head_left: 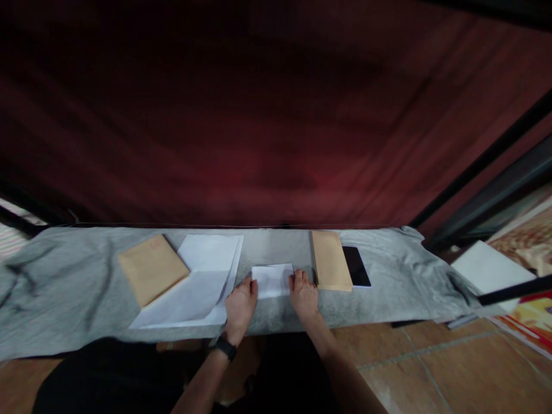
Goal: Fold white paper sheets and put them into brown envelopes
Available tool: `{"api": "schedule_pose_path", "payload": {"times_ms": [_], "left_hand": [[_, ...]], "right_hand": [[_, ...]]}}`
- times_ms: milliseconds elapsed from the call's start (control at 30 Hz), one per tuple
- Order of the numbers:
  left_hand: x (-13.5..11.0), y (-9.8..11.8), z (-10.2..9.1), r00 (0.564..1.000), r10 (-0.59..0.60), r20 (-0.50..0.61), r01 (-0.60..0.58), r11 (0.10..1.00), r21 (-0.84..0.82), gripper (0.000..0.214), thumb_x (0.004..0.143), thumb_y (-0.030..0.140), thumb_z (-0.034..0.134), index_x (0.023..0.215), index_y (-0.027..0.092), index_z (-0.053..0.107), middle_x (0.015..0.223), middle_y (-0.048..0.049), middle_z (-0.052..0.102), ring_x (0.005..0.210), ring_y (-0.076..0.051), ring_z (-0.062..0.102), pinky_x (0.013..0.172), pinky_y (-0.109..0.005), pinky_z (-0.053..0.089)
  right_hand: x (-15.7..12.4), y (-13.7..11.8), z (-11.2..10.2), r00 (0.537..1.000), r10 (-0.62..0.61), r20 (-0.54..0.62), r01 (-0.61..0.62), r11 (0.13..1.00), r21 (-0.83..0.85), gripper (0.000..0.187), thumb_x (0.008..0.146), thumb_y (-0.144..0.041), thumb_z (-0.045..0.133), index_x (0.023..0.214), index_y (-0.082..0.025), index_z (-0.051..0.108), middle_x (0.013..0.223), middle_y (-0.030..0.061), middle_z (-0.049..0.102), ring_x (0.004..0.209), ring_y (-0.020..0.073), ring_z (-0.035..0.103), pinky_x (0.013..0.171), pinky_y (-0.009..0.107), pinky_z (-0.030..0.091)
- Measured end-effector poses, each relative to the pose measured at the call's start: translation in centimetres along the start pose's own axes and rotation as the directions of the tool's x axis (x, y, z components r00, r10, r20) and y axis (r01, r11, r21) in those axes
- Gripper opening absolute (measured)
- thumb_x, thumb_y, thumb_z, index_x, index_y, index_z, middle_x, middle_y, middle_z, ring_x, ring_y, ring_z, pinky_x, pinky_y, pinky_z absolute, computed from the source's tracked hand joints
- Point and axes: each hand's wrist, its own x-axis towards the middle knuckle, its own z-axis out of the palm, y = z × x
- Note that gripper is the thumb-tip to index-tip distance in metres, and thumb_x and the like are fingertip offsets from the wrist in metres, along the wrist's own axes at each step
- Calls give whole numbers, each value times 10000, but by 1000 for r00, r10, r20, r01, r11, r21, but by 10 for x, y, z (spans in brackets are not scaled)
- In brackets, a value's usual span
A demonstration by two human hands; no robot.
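A folded sheet of white paper [272,280] lies on the grey cloth in front of me. My left hand [241,302], below a black wristband, grips its left edge between thumb and curled fingers. At the opposite edge my right hand [305,294] pinches the paper in the same way. Just beyond the right hand is a narrow stack of brown envelopes [331,261], partly covering a dark-screened tablet or phone [357,266]. Left of my left hand several larger white sheets [202,282] overlap, and another stack of brown envelopes [153,269] rests on their left side.
A grey cloth [397,276] covers the long, narrow surface. Dark red fabric [276,144] rises behind it. On the right stand dark metal bars [483,167] and a white board-like item [491,270]. Brown floor tiles [414,368] show below the front edge.
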Motion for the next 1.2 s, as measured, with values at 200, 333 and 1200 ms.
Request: {"api": "schedule_pose_path", "payload": {"times_ms": [200,333,1200], "left_hand": [[5,2,4,1000,-11,-18,12,999,33,353,1029,348,353,1132,160,633,841,-127,762,796,-264,744,627,-299,460],[4,3,7,999,-8,-38,10,999,49,360,1033,337,349,1170,145,621,826,-130,756,783,-260,742,621,-291,464],[7,2,14,999,16,-28,-12,989,147,395,1044,338,311,1219,127,595,762,-114,743,750,-268,747,584,-289,465]], "right_hand": [[5,0,-2,1000,1,14,-1,1000,13,285,1046,-332,352,1089,-193,598,939,111,685,701,200,687,642,300,495],[-2,1,-4,998,-53,-34,55,996,65,284,1027,-297,380,1144,-192,617,1030,134,679,913,247,673,820,373,518],[-43,-5,15,947,-316,-49,319,945,75,553,1005,-357,506,1530,-237,378,1616,122,309,1459,293,351,1168,504,324]]}}
